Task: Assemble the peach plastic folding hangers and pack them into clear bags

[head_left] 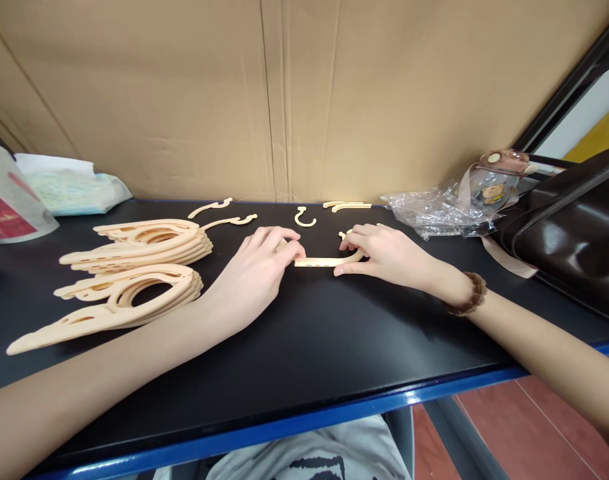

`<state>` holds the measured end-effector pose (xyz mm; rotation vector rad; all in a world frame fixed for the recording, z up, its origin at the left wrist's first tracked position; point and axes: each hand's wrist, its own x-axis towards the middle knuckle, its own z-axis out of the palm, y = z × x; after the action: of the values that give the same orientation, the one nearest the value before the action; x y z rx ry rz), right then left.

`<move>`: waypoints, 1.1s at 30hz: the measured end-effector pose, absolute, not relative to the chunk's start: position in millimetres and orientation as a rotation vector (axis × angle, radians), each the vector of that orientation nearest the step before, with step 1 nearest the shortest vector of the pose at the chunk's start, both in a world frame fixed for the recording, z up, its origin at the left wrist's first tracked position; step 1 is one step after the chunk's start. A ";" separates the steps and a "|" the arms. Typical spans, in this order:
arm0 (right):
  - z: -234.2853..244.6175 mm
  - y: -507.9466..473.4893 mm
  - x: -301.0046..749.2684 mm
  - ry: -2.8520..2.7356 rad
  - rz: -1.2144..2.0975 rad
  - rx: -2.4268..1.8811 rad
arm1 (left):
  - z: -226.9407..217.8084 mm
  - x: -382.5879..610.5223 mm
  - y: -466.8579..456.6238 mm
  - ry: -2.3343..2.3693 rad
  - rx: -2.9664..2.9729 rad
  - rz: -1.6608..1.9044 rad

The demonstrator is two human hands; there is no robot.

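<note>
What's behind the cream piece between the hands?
Behind the cream piece: a loose hook, thin strips, then cardboard. Whatever the right hand covers can't be seen.

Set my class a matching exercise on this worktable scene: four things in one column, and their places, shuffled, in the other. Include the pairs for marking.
Things
1. Fuzzy brown band
2. Small loose hook
3. Slotted beige piece
4. Stacked beige pieces

Places
A. Between the left hand and the right hand, touched by both
B. On the left side of the black tabletop
C. Around the right wrist
D. On the tabletop beyond the hands, near the cardboard

Pairs
1-C
2-D
3-A
4-B
</note>
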<state>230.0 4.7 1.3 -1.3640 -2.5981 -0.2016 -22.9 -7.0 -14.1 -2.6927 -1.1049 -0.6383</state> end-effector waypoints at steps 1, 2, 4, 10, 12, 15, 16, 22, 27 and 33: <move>1.2 6.1 231.3 -2.611 -0.233 -1.355 | -14.7 -23.2 -5.7 -1.131 -2.701 -0.679; 1.1 7.5 232.6 -2.627 -0.269 -1.344 | -14.8 -23.4 -4.6 -1.161 -2.713 -0.724; 1.0 10.6 235.2 -2.654 -0.338 -1.328 | -14.4 -23.8 -3.1 -1.228 -2.747 -0.827; 0.4 13.9 236.9 -2.643 -0.405 -1.315 | -13.1 -24.8 -3.8 -1.460 -2.989 -0.981; -0.1 12.0 234.7 -2.633 -0.416 -1.309 | -12.2 -24.1 -5.4 -1.555 -2.991 -0.999; -1.5 8.2 230.1 -2.608 -0.454 -1.290 | -11.1 -22.5 -7.6 -1.635 -2.962 -0.959; -2.1 7.0 228.5 -2.599 -0.471 -1.280 | -11.2 -22.1 -8.0 -1.629 -2.960 -0.939; -4.5 3.4 223.4 -2.566 -0.531 -1.246 | -17.7 -21.7 -7.3 -1.431 -3.014 -0.907; -5.6 3.8 225.6 -2.554 -0.512 -1.211 | -19.9 -23.6 -5.6 -1.262 -2.988 -0.796; -3.7 5.6 230.3 -2.554 -0.529 -1.215 | -21.9 -26.5 1.5 -1.032 -2.972 -0.630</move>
<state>230.3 5.6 -3.7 -1.2155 -2.5540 -0.5290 -26.5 1.5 -21.9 -2.9722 -1.0317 -0.6305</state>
